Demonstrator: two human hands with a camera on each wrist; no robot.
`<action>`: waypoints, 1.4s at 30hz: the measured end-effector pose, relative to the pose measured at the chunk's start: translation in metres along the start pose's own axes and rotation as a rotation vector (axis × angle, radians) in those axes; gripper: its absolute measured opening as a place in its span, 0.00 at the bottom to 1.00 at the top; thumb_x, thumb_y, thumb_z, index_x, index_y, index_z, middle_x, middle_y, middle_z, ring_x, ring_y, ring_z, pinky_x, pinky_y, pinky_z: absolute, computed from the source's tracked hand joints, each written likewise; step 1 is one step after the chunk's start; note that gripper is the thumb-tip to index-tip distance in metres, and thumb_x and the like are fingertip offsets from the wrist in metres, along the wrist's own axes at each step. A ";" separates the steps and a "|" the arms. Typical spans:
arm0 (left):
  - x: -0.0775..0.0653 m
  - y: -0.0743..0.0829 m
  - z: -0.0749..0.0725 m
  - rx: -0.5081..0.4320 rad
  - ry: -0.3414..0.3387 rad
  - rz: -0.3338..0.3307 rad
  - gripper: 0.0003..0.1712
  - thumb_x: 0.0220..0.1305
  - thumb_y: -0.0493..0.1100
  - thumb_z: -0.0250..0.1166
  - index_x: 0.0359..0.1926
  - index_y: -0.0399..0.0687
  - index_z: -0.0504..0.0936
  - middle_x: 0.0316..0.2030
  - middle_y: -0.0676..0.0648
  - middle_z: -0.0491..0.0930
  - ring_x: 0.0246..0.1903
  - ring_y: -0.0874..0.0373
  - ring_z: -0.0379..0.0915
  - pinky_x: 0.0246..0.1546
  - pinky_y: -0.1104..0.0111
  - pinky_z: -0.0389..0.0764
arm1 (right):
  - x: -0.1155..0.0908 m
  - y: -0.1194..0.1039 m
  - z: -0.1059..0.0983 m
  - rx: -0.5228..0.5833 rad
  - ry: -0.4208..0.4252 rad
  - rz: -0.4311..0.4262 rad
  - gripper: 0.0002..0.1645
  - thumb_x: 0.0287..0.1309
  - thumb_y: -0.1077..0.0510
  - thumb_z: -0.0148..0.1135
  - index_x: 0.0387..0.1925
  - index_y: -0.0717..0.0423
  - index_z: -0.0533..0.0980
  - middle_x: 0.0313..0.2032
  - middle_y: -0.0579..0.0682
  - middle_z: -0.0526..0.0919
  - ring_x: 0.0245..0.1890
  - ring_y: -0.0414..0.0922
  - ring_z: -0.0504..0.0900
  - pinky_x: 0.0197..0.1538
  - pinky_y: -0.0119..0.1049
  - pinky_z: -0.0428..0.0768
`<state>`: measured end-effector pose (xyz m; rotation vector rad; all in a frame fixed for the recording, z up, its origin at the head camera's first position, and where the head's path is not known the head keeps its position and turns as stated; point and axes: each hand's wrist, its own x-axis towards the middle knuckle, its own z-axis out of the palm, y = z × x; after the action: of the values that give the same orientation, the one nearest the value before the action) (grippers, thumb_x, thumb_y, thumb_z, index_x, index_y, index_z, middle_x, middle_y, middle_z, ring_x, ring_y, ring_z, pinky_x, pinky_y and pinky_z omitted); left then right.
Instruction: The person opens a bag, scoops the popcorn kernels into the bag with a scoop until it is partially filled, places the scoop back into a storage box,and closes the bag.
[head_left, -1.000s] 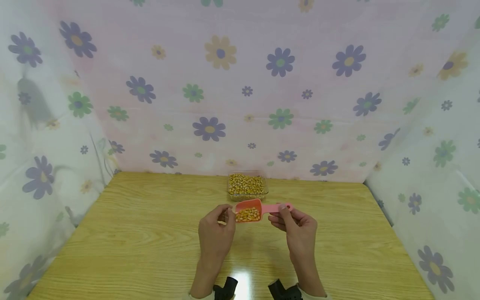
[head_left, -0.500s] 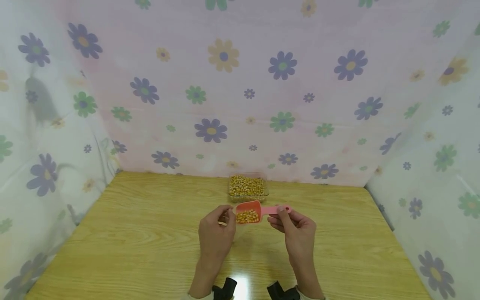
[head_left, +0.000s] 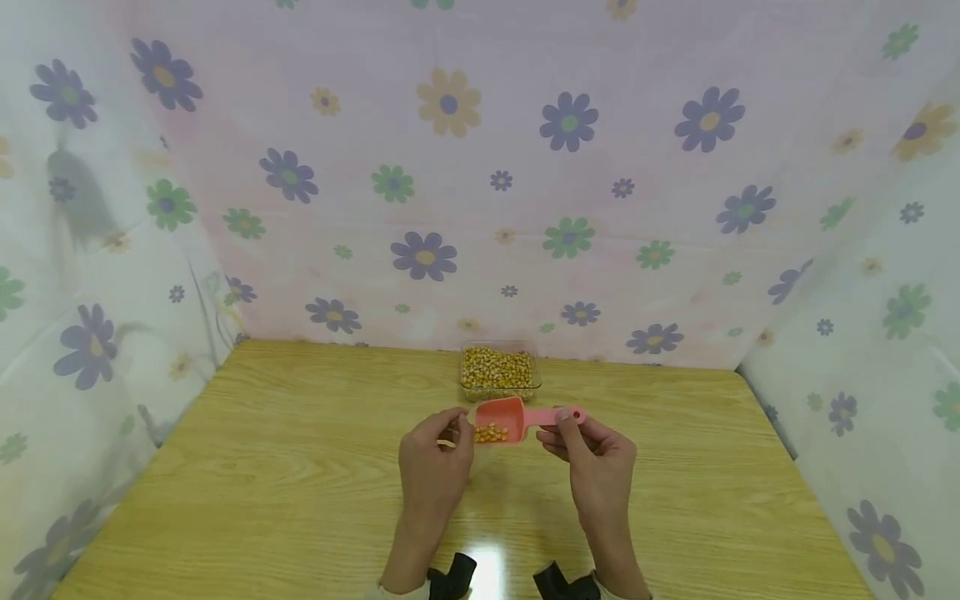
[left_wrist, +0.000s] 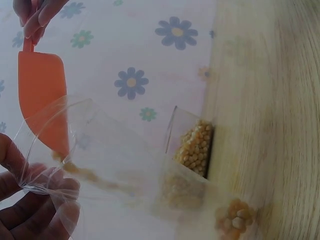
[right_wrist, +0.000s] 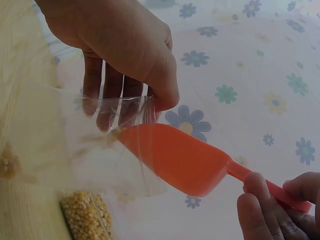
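My right hand (head_left: 602,467) pinches the handle of a coral-pink scoop (head_left: 504,410) between thumb and fingers. Some corn kernels (head_left: 491,433) lie in the scoop's bowl, toward its tip on the left. A clear plastic bag (left_wrist: 115,155) hangs from my left hand (head_left: 437,467), whose fingers grip the bag's edge at the mouth. In both wrist views the scoop's tip is inside that mouth, tilted down. A blurred streak of kernels (left_wrist: 95,175) runs from the tip into the bag, and a small heap of kernels (left_wrist: 235,220) sits at its bottom.
Behind the hands a clear rectangular container (head_left: 501,393) full of corn kernels stands on the wood-grain table (head_left: 315,433). Flower-print cloth (head_left: 480,208) closes in the back and both sides. A black wrist mount (head_left: 453,575) shows on each arm.
The kernels in the scoop have dwindled and gathered nearer its tip, with more of its pink floor bare. Both hands keep nearly the same place and hold.
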<state>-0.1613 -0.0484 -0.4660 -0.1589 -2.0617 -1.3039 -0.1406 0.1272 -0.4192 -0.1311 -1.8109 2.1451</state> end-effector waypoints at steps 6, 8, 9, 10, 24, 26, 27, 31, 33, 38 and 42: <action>-0.001 -0.001 0.000 -0.003 0.003 0.006 0.07 0.62 0.29 0.65 0.35 0.36 0.90 0.27 0.45 0.87 0.22 0.61 0.81 0.20 0.77 0.79 | -0.002 0.000 0.001 -0.032 0.010 -0.011 0.15 0.68 0.61 0.65 0.42 0.74 0.84 0.27 0.49 0.90 0.27 0.42 0.90 0.38 0.39 0.87; -0.001 -0.001 0.001 -0.003 0.005 0.006 0.08 0.62 0.28 0.65 0.35 0.36 0.90 0.27 0.46 0.87 0.22 0.61 0.81 0.20 0.77 0.79 | -0.002 0.000 0.001 -0.036 0.013 -0.018 0.14 0.68 0.61 0.65 0.42 0.72 0.85 0.27 0.49 0.90 0.27 0.42 0.90 0.38 0.39 0.87; -0.001 -0.001 0.001 -0.002 0.004 0.005 0.07 0.62 0.28 0.65 0.35 0.36 0.90 0.27 0.46 0.87 0.22 0.61 0.81 0.21 0.77 0.79 | -0.002 0.001 0.002 -0.038 0.014 -0.022 0.13 0.68 0.61 0.65 0.42 0.72 0.85 0.27 0.49 0.90 0.27 0.42 0.90 0.38 0.39 0.87; -0.001 -0.002 0.001 -0.004 0.004 0.004 0.08 0.62 0.28 0.65 0.35 0.36 0.90 0.27 0.46 0.87 0.22 0.61 0.81 0.21 0.77 0.79 | -0.002 0.001 0.002 -0.041 0.015 -0.027 0.13 0.68 0.61 0.65 0.42 0.72 0.85 0.27 0.49 0.90 0.27 0.42 0.90 0.38 0.39 0.87; 0.001 -0.001 -0.001 -0.014 -0.001 0.019 0.07 0.64 0.29 0.64 0.35 0.36 0.90 0.28 0.45 0.87 0.22 0.61 0.81 0.21 0.75 0.81 | -0.006 0.000 0.005 -0.057 -0.009 -0.095 0.13 0.68 0.60 0.66 0.41 0.71 0.86 0.28 0.54 0.90 0.27 0.43 0.90 0.38 0.40 0.87; 0.001 -0.001 -0.001 -0.014 0.000 0.017 0.08 0.64 0.30 0.64 0.35 0.37 0.90 0.29 0.45 0.88 0.23 0.61 0.81 0.22 0.75 0.81 | -0.007 -0.001 0.005 -0.060 -0.014 -0.128 0.13 0.68 0.61 0.65 0.40 0.71 0.86 0.28 0.56 0.90 0.27 0.43 0.90 0.38 0.40 0.87; 0.000 -0.001 -0.001 -0.015 -0.001 0.015 0.08 0.64 0.30 0.64 0.35 0.37 0.90 0.29 0.44 0.88 0.23 0.61 0.81 0.22 0.75 0.81 | -0.008 -0.001 0.005 -0.061 -0.016 -0.145 0.13 0.68 0.62 0.65 0.40 0.71 0.86 0.28 0.57 0.89 0.27 0.42 0.90 0.38 0.39 0.87; 0.001 0.000 -0.001 -0.027 -0.003 0.015 0.08 0.64 0.30 0.65 0.36 0.37 0.91 0.30 0.43 0.88 0.23 0.60 0.82 0.21 0.75 0.81 | -0.010 -0.002 0.006 -0.059 -0.032 -0.218 0.11 0.68 0.65 0.63 0.40 0.73 0.85 0.28 0.61 0.89 0.26 0.41 0.90 0.38 0.38 0.87; 0.001 0.000 -0.001 -0.029 -0.001 0.018 0.08 0.64 0.30 0.65 0.37 0.36 0.91 0.30 0.43 0.88 0.23 0.60 0.82 0.21 0.75 0.81 | -0.011 -0.003 0.007 -0.059 -0.048 -0.248 0.10 0.67 0.67 0.63 0.40 0.74 0.85 0.28 0.61 0.89 0.27 0.41 0.90 0.38 0.37 0.87; 0.001 -0.001 0.000 -0.028 0.011 0.017 0.08 0.63 0.29 0.64 0.36 0.36 0.90 0.30 0.43 0.88 0.22 0.60 0.82 0.20 0.76 0.80 | -0.015 -0.004 0.008 -0.083 -0.092 -0.319 0.08 0.65 0.70 0.64 0.40 0.73 0.85 0.31 0.63 0.89 0.27 0.41 0.90 0.37 0.35 0.87; 0.001 0.000 0.000 -0.045 0.014 0.000 0.09 0.63 0.29 0.64 0.36 0.38 0.91 0.30 0.43 0.88 0.22 0.60 0.82 0.20 0.76 0.80 | -0.018 -0.006 0.008 -0.155 -0.123 -0.422 0.08 0.63 0.72 0.64 0.41 0.71 0.86 0.31 0.64 0.89 0.28 0.38 0.89 0.35 0.30 0.86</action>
<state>-0.1617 -0.0489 -0.4653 -0.1691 -2.0218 -1.3479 -0.1251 0.1148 -0.4139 0.3256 -1.8700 1.7522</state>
